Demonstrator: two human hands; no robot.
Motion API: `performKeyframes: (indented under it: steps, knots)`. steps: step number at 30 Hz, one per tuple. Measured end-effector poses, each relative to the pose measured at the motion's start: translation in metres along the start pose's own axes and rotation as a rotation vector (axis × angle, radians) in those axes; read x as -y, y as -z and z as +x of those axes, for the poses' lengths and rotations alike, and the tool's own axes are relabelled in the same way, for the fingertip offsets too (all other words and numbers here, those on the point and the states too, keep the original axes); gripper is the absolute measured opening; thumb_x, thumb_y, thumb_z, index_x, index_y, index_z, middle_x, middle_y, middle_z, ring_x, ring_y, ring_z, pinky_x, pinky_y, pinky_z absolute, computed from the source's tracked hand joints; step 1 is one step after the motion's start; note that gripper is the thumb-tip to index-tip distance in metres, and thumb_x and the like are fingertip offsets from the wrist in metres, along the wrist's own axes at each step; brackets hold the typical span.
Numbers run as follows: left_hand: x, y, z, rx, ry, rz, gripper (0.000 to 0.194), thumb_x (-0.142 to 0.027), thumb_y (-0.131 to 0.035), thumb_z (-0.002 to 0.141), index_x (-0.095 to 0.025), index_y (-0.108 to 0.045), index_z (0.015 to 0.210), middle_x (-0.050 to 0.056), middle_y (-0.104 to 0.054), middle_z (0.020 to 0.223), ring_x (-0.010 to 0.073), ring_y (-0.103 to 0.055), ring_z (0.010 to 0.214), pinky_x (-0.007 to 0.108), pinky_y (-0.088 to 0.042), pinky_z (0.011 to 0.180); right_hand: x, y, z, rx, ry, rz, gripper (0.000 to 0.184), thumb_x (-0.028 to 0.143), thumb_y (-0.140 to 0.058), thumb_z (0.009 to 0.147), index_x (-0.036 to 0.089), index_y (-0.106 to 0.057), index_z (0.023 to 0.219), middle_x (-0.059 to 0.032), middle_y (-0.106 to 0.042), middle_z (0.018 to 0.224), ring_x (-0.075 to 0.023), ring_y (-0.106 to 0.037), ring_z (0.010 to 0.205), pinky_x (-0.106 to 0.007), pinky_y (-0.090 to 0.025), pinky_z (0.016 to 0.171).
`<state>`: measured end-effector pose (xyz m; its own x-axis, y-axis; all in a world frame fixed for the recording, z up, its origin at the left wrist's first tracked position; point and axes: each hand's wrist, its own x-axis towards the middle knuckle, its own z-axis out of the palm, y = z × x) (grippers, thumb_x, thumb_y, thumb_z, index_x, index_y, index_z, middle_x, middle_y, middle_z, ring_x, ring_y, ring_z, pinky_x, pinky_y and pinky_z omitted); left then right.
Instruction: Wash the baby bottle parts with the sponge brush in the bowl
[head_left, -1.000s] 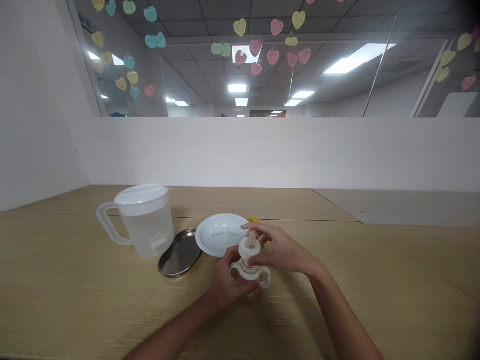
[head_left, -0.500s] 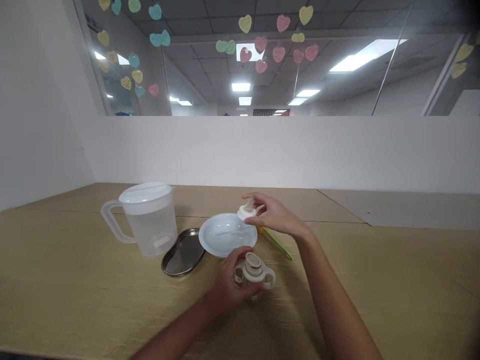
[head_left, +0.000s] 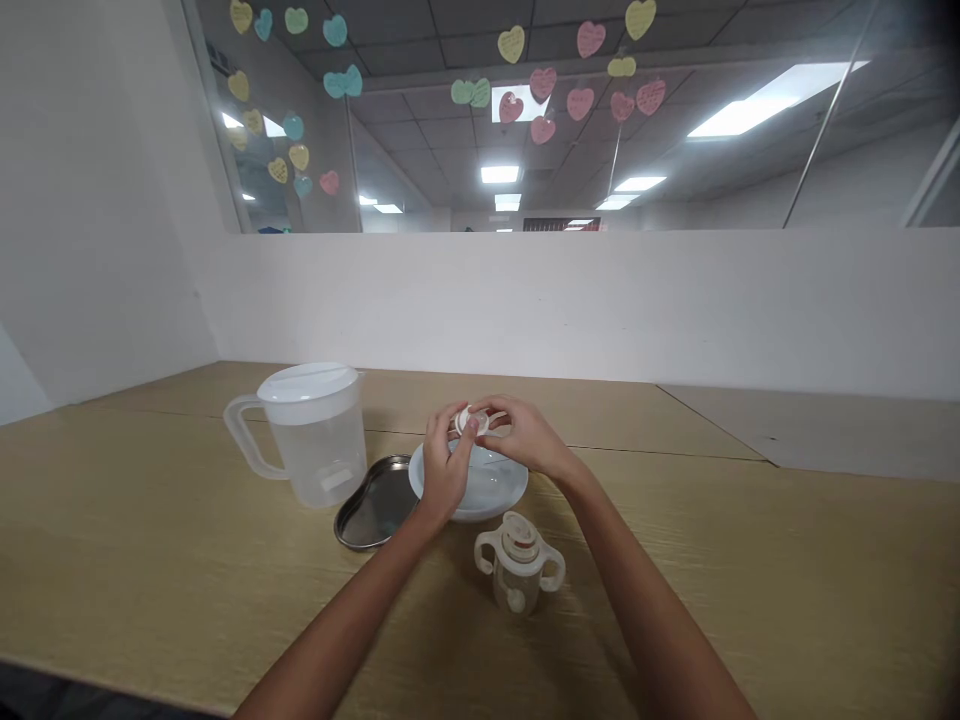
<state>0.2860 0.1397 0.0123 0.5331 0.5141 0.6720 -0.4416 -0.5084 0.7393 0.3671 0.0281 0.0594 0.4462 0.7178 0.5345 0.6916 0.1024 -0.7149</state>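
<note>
Over the white bowl (head_left: 495,497), both hands grip one small white bottle collar with its clear nipple (head_left: 474,422). My left hand (head_left: 447,455) pinches it from the left, thumb across its front. On the other side, the fingers of my right hand (head_left: 519,430) close on its rim. The nipple's tip is hard to make out. A baby bottle (head_left: 519,565) with two white handles stands upright on the table, nearer to me than the bowl, its collar off and no hand touching it.
A lidded translucent pitcher (head_left: 321,440) stands to the left. Between it and the bowl lies a kidney-shaped metal tray (head_left: 381,503). The wooden table (head_left: 720,580) runs back to a white wall (head_left: 525,305) below a window with heart-shaped notes.
My left hand has let go of the bottle and moved up to the collar. My right hand has turned the collar above the bowl. The view has shifted slightly.
</note>
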Motion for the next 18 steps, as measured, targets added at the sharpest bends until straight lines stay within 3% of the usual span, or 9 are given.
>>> performKeyframes:
  steps: [4, 7, 11, 15, 18]
  knots:
    - [0.000, -0.011, 0.018, -0.033, 0.097, -0.238, 0.039, -0.036, -0.057, 0.079, -0.015, -0.054, 0.113, 0.009, -0.058, 0.110, 0.0188, -0.055, 0.096, 0.030, -0.044, 0.084, 0.001, 0.002, 0.000, 0.024, -0.044, 0.165, 0.038, 0.008, -0.050, 0.068, 0.016, -0.062, 0.104, -0.0073, -0.062, 0.110, -0.0144, -0.059, 0.094, -0.030, -0.047, 0.086]
    - [-0.007, -0.013, 0.028, 0.009, 0.120, -0.364, 0.043, -0.029, -0.061, 0.074, -0.015, -0.053, 0.114, 0.008, -0.059, 0.108, 0.0174, -0.057, 0.094, 0.029, -0.046, 0.083, 0.004, 0.009, 0.001, -0.082, -0.078, 0.268, 0.034, 0.011, -0.053, 0.070, 0.016, -0.062, 0.102, -0.0069, -0.063, 0.107, -0.0150, -0.060, 0.094, -0.030, -0.047, 0.084]
    - [-0.024, -0.010, 0.048, 0.174, 0.025, -0.417, 0.048, -0.020, -0.058, 0.070, -0.017, -0.051, 0.117, 0.007, -0.058, 0.108, 0.0154, -0.058, 0.090, 0.025, -0.048, 0.076, 0.010, 0.017, 0.000, -0.281, -0.121, 0.310, 0.034, 0.024, -0.062, 0.071, 0.017, -0.060, 0.104, -0.0080, -0.061, 0.111, -0.0151, -0.060, 0.085, -0.029, -0.050, 0.072]
    - [-0.039, -0.006, 0.065, 0.363, -0.044, -0.417, 0.049, -0.019, -0.061, 0.069, -0.017, -0.052, 0.117, 0.007, -0.058, 0.111, 0.0148, -0.057, 0.090, 0.023, -0.047, 0.075, 0.014, 0.020, 0.000, -0.199, -0.072, 0.390, 0.034, 0.035, -0.064, 0.073, 0.018, -0.063, 0.102, -0.0076, -0.063, 0.109, -0.0169, -0.058, 0.090, -0.029, -0.050, 0.070]
    - [-0.044, -0.004, 0.070, 0.438, -0.084, -0.374, 0.048, -0.023, -0.065, 0.070, -0.015, -0.053, 0.117, 0.008, -0.060, 0.108, 0.0159, -0.058, 0.090, 0.024, -0.048, 0.076, 0.014, 0.018, 0.001, -0.242, -0.023, 0.405, 0.033, 0.036, -0.065, 0.071, 0.017, -0.063, 0.097, -0.0074, -0.063, 0.103, -0.0169, -0.058, 0.087, -0.031, -0.050, 0.073]
